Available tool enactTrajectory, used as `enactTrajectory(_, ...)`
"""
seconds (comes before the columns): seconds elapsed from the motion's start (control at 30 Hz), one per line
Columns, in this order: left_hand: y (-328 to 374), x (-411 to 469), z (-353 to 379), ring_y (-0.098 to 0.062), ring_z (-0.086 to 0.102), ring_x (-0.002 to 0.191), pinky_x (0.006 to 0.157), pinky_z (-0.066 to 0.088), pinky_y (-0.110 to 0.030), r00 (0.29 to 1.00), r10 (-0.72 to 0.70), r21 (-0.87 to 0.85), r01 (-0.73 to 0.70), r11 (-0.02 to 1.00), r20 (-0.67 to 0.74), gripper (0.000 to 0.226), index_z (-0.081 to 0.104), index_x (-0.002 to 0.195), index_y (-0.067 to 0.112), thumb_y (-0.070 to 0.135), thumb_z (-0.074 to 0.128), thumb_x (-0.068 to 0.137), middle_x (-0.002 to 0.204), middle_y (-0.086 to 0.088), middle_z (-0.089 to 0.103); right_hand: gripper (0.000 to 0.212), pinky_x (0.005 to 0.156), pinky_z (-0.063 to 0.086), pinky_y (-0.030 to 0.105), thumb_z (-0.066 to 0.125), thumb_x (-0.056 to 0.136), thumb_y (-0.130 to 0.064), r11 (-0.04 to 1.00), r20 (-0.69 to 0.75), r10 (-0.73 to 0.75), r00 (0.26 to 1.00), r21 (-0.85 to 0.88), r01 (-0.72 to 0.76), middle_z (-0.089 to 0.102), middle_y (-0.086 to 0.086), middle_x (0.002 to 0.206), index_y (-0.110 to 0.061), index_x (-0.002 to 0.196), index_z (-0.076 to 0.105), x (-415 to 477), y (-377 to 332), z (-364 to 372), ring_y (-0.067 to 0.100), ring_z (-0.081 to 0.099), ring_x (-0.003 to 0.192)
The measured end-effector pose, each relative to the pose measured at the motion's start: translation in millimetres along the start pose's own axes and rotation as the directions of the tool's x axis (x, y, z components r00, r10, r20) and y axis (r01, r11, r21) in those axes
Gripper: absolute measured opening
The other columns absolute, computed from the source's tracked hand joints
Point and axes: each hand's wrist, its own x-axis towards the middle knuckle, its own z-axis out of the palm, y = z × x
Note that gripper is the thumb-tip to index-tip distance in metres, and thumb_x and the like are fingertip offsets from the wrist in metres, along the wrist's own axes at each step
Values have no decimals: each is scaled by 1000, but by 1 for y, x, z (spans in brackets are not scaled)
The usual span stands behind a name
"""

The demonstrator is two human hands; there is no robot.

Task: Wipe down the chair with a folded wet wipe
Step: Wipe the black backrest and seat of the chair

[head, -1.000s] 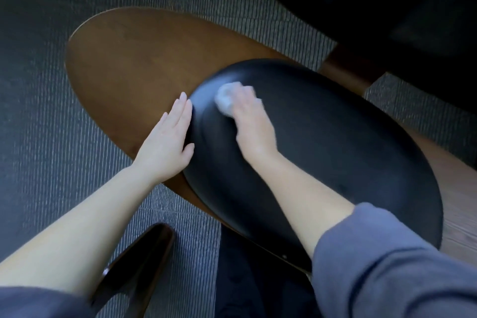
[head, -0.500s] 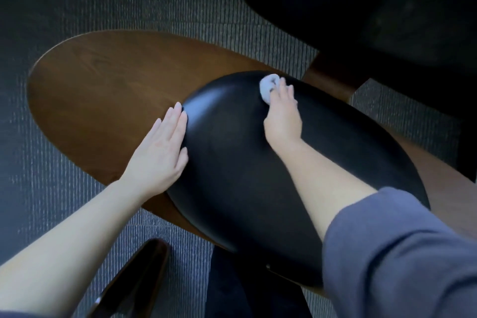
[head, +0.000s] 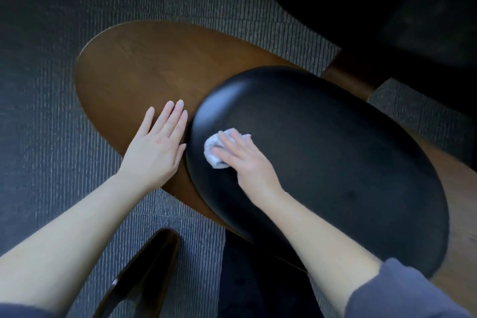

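Observation:
The chair has a broad brown wooden shell (head: 144, 70) with a black oval seat cushion (head: 335, 152) on top. My right hand (head: 245, 160) presses a small bunched white wet wipe (head: 215, 148) flat against the near-left part of the cushion; its fingers lie fairly straight over the wipe. My left hand (head: 157, 142) rests flat with straight fingers on the wood, right beside the cushion's left edge.
Grey ribbed carpet (head: 46, 116) surrounds the chair. A large black padded piece (head: 382, 8) with a wooden support (head: 348, 77) stands at the upper right. A dark wooden chair part (head: 144, 276) pokes up at the bottom centre.
My right hand has swept the wipe from the cushion's far edge back toward its near-left part. The left hand stays flat on the wood. The camera view has shifted.

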Motion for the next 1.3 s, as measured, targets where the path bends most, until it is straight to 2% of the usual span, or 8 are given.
enactTrajectory(0.13,1,-5,4,-32,24,147,118,15,-53,1000,7,29,-7,1000,-6,64,35,147,-3,34,27,95,158,-18,26,65,102,43,51,42,76,23,937,-207,347,914,27,-350,43,6,145,-13,127,59,25,4,0,25,32,137)
enactTrajectory(0.33,13,-4,3,-31,21,148,118,12,-56,1000,-25,-1,25,1000,-2,61,32,149,-2,30,38,97,159,-17,25,39,108,33,39,44,93,10,997,53,33,998,-69,-30,53,7,137,-11,119,64,-58,-24,8,22,41,132)
enactTrajectory(0.4,17,-3,4,-30,20,148,118,12,-56,1000,-30,-24,30,999,-5,62,29,150,-2,27,46,97,160,-17,23,44,116,27,34,42,98,-1,954,6,297,955,31,-297,41,-7,148,-24,134,53,-79,4,-12,7,30,140)
enactTrajectory(0.5,25,3,8,-30,20,149,118,13,-55,999,-32,-51,31,998,-15,62,25,151,-2,23,43,97,160,-18,21,68,117,25,41,34,87,17,728,-194,677,710,36,-684,24,2,158,-17,146,39,-17,35,-25,25,17,147)
enactTrajectory(0.7,30,9,10,-30,20,149,118,12,-54,998,-61,-96,59,994,-11,69,25,150,-3,26,26,88,160,-19,21,50,115,20,40,42,86,16,987,-87,154,984,61,-149,47,12,145,-4,130,58,21,-10,7,30,33,140)
enactTrajectory(0.9,32,32,-3,-30,18,149,118,15,-55,999,-40,-81,42,996,17,72,23,151,-2,38,23,92,160,-18,20,69,117,22,44,38,80,24,792,-210,595,776,-12,-610,36,8,153,-13,138,49,14,66,-36,29,27,143)
enactTrajectory(1.1,66,85,-6,-36,7,150,120,14,-51,999,27,-22,-26,999,41,82,14,152,-5,49,39,96,161,-24,7,71,119,18,40,43,83,20,892,-93,414,905,-154,-424,28,-3,157,-17,143,42,88,106,-61,23,17,147)
enactTrajectory(1.3,116,141,-10,-35,-12,149,122,1,-49,984,111,115,-127,985,138,90,-8,152,-4,61,22,97,160,-22,-14,57,108,34,42,44,78,12,718,-193,631,751,-221,-660,50,8,137,-6,131,53,24,188,-117,29,42,128)
